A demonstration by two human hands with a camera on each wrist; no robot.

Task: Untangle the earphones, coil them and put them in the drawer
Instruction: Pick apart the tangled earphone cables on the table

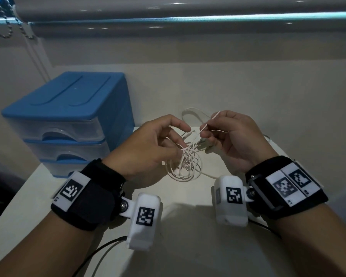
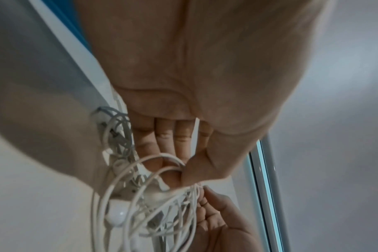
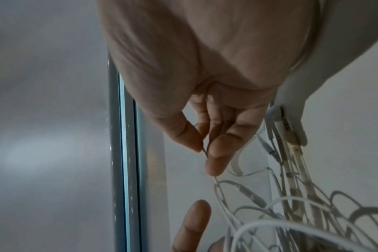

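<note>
The white earphones [image 1: 185,164] hang as a tangled bunch of loops between my two hands, just above the white table [image 1: 188,226]. My left hand [image 1: 160,140] pinches the knot of cords at its top with thumb and fingers [image 2: 188,177]; an earbud [image 2: 117,214] dangles in the loops below. My right hand [image 1: 224,132] pinches a single thin strand [image 1: 210,121] between thumb and fingertips [image 3: 216,153] and holds it up to the right of the knot. The blue drawer unit [image 1: 68,108] stands at the left, all three clear drawers pushed in.
More white cable [image 1: 194,112] lies on the table behind the hands. Black wrist-camera leads [image 1: 100,252] trail near the table's front edge. A grey wall and a window blind [image 1: 188,17] close off the back; the table's left edge runs beside the drawer unit.
</note>
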